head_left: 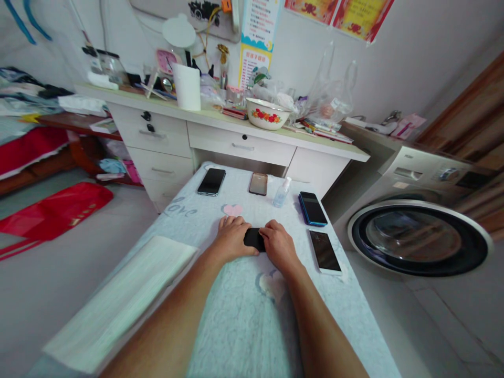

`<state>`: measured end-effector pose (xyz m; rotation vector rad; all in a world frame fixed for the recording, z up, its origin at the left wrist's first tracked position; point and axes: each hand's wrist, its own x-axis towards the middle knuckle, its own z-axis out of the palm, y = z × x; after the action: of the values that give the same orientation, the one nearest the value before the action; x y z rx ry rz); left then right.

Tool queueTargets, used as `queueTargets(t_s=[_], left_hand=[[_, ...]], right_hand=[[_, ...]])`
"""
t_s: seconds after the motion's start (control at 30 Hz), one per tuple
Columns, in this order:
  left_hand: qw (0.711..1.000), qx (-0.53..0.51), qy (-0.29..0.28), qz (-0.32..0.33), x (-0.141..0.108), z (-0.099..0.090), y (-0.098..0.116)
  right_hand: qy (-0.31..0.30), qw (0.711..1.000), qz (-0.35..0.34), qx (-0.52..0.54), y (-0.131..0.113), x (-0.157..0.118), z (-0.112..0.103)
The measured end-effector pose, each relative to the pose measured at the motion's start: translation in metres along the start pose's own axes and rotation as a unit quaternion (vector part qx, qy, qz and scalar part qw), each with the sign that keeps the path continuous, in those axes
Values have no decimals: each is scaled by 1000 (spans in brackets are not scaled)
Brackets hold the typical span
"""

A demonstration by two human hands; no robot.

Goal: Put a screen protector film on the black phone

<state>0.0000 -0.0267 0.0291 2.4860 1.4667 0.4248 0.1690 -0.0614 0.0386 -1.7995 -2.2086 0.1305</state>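
A black phone point(254, 239) lies sideways on the cloth-covered table point(236, 315), between both hands. My left hand point(234, 239) grips its left end, thumb along the near edge. The fingers of my right hand point(277, 242) are bent and pressed together at its right end. Beyond them are a phone with a dark screen point(211, 181), a brownish phone case point(258, 184) and a small clear spray bottle point(281, 193). To the right lie a blue-edged phone point(312, 208) and a white phone point(325, 252).
A folded pale cloth point(126, 299) lies at the table's left. Behind stands a white desk point(240, 144) with a flowered bowl point(268, 114) and a paper roll point(187, 88). A washing machine point(417, 210) is at right, a red bag point(59, 210) on the floor at left.
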Motion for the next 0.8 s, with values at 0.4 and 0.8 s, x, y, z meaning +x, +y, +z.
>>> queueTargets(t_s=[0.4,0.8], left_hand=[[1000,-3,-12,-19,-1,-3,4],[996,68,-8,-54,-14,-44,19]], right_hand=[[-3,999,40,1,2,-3,-1],[11,998,54,-21,-4,-4,0]])
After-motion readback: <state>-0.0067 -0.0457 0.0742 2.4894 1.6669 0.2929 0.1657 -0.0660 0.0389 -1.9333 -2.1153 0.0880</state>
